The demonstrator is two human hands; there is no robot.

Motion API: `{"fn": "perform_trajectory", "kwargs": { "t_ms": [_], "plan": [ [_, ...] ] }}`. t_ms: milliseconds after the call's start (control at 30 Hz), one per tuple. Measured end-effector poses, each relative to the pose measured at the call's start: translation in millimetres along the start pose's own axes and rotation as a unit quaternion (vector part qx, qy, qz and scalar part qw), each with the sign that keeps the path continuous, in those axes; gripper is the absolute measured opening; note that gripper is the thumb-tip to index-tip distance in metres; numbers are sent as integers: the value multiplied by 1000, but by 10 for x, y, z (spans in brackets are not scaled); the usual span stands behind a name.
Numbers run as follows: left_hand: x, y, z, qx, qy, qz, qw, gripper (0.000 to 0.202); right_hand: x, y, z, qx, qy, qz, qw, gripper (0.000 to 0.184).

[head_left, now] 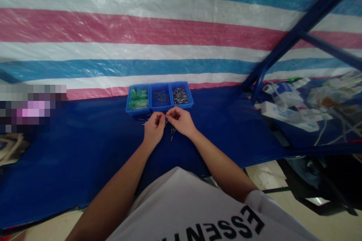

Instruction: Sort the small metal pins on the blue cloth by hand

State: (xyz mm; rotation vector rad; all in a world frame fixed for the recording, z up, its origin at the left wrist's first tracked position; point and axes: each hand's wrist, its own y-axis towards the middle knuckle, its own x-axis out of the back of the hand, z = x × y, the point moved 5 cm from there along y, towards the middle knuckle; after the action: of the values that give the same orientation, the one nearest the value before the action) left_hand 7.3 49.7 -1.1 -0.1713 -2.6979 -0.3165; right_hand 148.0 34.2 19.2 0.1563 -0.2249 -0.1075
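My left hand [154, 128] and my right hand [182, 121] meet fingertip to fingertip over the blue table [226, 128]. Both are closed in a pinch. Whatever sits between the fingers is too small to make out. Under and beside the right hand lie several thin metal pin-like pieces [172, 135], and a few more [140, 119] lie left of the left hand. Just beyond the hands stand three joined blue bins: the left bin [138, 112] holds green-looking packets, the middle bin [160, 108] some loose metal pins, the right bin [189, 104] a thick heap of them.
Behind the table hangs a striped plastic sheet [141, 28]. A blue metal frame bar [283, 45] slants up at the right. Beyond it are a white power strip [288, 116], cables and plastic bags. A pixelated patch covers the far left, above some blurred items.
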Motion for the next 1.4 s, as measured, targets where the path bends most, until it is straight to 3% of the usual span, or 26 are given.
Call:
{"fn": "perform_trajectory", "kwargs": {
  "t_ms": [1400],
  "plan": [
    [-9, 8, 4, -2, -3, 4, 1000, 22, 7, -6, 19, 4, -9, -1, 1000, 7]
  ]
}}
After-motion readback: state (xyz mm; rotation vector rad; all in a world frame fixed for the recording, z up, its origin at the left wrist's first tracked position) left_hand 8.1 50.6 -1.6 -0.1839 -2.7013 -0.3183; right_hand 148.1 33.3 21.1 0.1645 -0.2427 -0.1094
